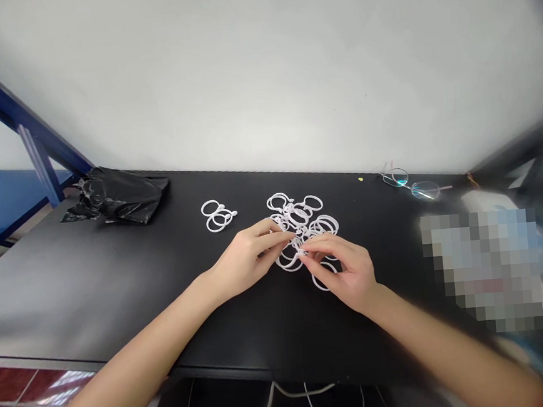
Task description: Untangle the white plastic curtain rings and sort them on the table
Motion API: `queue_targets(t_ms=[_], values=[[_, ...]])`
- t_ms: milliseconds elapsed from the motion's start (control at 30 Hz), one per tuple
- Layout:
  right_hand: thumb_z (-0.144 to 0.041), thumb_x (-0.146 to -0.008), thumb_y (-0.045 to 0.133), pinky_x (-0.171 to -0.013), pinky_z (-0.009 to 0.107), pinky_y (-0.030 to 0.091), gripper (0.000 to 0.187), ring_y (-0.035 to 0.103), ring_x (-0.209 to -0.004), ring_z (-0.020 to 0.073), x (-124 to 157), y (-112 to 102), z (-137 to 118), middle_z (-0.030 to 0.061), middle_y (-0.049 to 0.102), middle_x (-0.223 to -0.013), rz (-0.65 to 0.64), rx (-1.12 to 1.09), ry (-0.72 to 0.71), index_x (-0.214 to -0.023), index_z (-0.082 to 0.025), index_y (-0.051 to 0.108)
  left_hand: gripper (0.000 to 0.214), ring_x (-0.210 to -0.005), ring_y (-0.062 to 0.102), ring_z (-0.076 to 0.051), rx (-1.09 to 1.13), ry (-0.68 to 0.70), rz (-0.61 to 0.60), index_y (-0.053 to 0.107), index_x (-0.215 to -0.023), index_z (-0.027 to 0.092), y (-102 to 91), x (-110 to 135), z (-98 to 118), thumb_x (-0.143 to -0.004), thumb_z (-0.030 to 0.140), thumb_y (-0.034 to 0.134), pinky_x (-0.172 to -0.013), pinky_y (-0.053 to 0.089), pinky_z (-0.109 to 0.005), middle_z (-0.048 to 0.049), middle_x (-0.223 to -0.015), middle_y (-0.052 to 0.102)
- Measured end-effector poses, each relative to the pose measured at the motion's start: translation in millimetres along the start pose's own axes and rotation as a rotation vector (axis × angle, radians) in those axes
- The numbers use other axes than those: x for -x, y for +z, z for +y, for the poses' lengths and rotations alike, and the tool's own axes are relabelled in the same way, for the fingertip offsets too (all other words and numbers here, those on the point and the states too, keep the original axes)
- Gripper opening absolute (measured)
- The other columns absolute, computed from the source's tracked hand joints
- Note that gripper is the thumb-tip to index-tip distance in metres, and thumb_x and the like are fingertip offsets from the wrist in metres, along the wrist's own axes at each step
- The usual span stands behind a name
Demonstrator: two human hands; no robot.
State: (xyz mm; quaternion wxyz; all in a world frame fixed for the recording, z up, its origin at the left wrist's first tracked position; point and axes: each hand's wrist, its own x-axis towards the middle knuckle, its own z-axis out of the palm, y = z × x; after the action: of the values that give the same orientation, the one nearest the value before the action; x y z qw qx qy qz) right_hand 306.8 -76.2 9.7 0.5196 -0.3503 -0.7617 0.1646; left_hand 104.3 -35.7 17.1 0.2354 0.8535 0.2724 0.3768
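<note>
A heap of several white plastic rings (306,218) lies in the middle of the black table (117,278). My left hand (247,258) reaches into the near edge of the heap, its fingers pinched on a white ring (289,261). My right hand (345,270) meets it from the right, fingertips pinched on the same tangle of rings, with another ring (321,282) under its palm. A small separate group of white rings (217,216) lies to the left of the heap, apart from both hands.
A crumpled black plastic bag (117,195) lies at the table's back left. A pair of glasses (413,184) rests at the back right by the white wall. A blurred patch covers the right side. Blue metal framing (31,138) stands at left. Cables hang under the table's front edge.
</note>
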Motion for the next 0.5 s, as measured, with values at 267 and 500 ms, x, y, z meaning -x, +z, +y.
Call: queue_targets(t_ms=[267, 500], values=[[-0.006, -0.082, 0.066, -0.059, 0.029, 0.061, 0.018, 0.07, -0.067, 0.017, 6.0, 11.8, -17.0, 0.0035, 0.074, -0.079, 0.119, -0.036, -0.019, -0.091, -0.022, 0.07, 0.028, -0.069, 0.053, -0.013, 0.095, 0.114, 0.2, 0.059, -0.094, 0.016, 20.5, 4.3, 15.6, -0.1, 0.031, 0.037, -0.06, 0.047, -0.026, -0.007, -0.086, 0.055], [-0.005, -0.083, 0.065, -0.057, 0.027, 0.061, 0.021, 0.07, -0.065, 0.0161, 6.7, 14.0, -26.2, 0.0039, 0.074, -0.08, 0.085, -0.12, 0.061, -0.095, -0.021, 0.072, 0.029, -0.07, 0.053, -0.013, 0.002, 0.168, 0.203, 0.055, -0.089, 0.017, 21.0, 4.7, 13.9, -0.101, 0.034, 0.036, -0.061, 0.046, -0.025, -0.0057, -0.082, 0.056]])
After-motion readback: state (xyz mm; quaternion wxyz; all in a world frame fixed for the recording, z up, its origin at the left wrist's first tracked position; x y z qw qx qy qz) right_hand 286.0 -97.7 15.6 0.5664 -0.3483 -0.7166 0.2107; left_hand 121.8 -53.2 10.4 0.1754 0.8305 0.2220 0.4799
